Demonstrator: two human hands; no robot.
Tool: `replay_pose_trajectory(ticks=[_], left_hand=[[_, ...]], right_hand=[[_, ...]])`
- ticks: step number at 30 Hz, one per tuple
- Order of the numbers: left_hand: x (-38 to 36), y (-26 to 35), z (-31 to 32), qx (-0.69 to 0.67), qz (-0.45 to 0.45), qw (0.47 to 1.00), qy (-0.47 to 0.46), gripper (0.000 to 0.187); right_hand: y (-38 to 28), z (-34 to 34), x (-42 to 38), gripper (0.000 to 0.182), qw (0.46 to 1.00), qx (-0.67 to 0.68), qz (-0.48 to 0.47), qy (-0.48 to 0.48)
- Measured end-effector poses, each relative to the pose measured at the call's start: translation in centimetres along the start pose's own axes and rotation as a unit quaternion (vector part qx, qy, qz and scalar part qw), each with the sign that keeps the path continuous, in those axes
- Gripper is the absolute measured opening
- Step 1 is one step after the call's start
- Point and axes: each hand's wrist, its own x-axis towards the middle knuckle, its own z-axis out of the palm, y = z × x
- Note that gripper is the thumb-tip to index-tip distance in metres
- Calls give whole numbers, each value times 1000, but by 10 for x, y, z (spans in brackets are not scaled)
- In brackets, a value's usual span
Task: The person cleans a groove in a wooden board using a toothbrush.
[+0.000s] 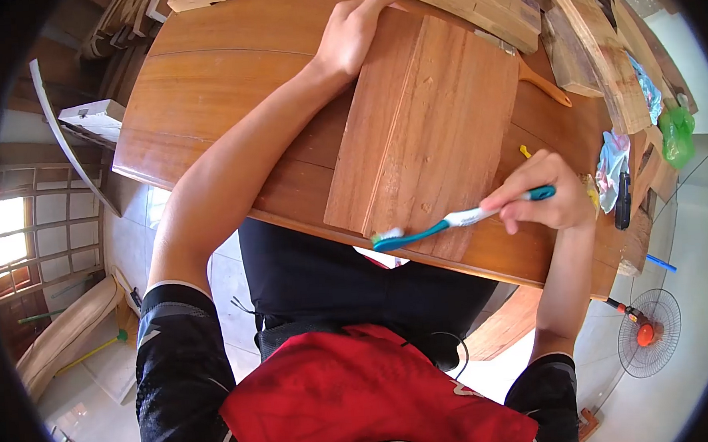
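Note:
A reddish-brown wooden board [452, 112] with a lengthwise groove lies across the table in front of me. My left hand [352, 33] rests at its far left corner, fingers stretched along the far edge. In my right hand [548, 191] is a teal and white toothbrush [431, 231], pinched by the handle. Its bristled head is right at the board's near edge, close to the end of the groove. A small yellow object [525, 151] lies on the table just beyond my right hand.
The polished wooden table [226, 68] carries stacked timber [471, 3] along its far side and right. Near the board's right corner lies an orange-brown handle [545, 83]. A crumpled cloth [612, 167] and green plastic bag [676, 136] are at the right. A fan [648, 334] stands lower right.

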Motion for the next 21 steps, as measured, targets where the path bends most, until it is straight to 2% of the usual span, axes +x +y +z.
replay_pose_trajectory(ticks=[1,2,3,4,6,7,10,11,14,15,18,19,21], left_hand=[[-1,2,0,14,-15,1000,-6,42],[2,-4,-3,23,18,1000,-5,42],[8,-9,-6,32,52,998,-3,42],[11,-15,-8,39,85,996,-2,42],[12,-17,-9,20,24,999,11,43],[12,-15,-9,12,-7,1000,14,43],[17,-16,-11,-57,-23,997,-43,36],[17,-18,-5,-93,4,995,-18,42],[13,-12,-5,-89,-3,996,-7,40],[16,-15,-7,-80,14,997,-9,40],[21,-25,-11,-64,40,997,-14,40],[20,-23,-11,-61,34,997,-20,40],[21,-21,-10,-61,26,997,-26,40]], right_hand=[[2,-6,-6,21,999,6,-1,37],[4,-8,-8,20,997,13,-2,72],[1,-10,-6,20,986,8,43,158],[-1,-7,-3,19,996,9,40,79],[-4,1,2,19,997,10,34,-74],[-8,-2,2,12,995,-1,36,-98],[-2,-14,-7,9,998,-34,3,48],[1,-13,-6,9,997,-36,24,66],[0,-3,-1,11,999,-24,14,37],[2,-7,-5,11,998,-6,-5,69],[5,-12,-7,10,953,27,18,301],[8,-15,-10,12,954,41,5,297],[5,-23,-13,13,988,-39,-4,151]])
